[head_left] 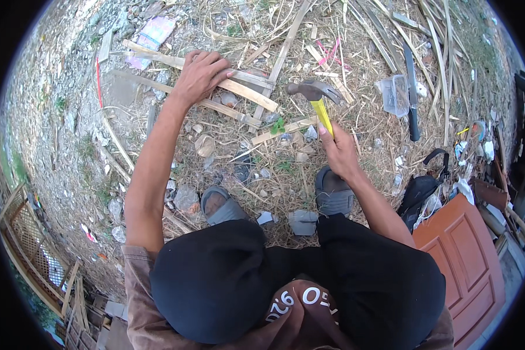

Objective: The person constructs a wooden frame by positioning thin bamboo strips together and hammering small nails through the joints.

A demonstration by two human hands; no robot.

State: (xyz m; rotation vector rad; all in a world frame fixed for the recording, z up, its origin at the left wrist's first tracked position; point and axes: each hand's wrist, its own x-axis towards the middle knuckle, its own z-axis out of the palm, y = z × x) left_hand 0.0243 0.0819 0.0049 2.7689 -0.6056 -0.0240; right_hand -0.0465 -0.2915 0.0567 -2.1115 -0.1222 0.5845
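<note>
My left hand (201, 77) is closed over a pale wooden slat (248, 95), fingers curled across its top. The slat lies over several other thin strips on the ground. A second slat (221, 107) runs below it, and a longer strip (284, 51) crosses them near their right ends. My right hand (339, 150) grips a claw hammer (322, 113) by its yellow handle. The hammer's dark metal head is up and away from me, to the right of the slats and apart from them. Any nail under my left fingers is hidden.
At right lie a clear plastic box (395, 96) and a long black-handled knife (413, 96). Pink string (331, 53) and loose strips are scattered beyond. A black bag (420, 195) and a reddish-brown panelled door (465, 251) lie lower right; a lattice frame (34, 245) stands lower left.
</note>
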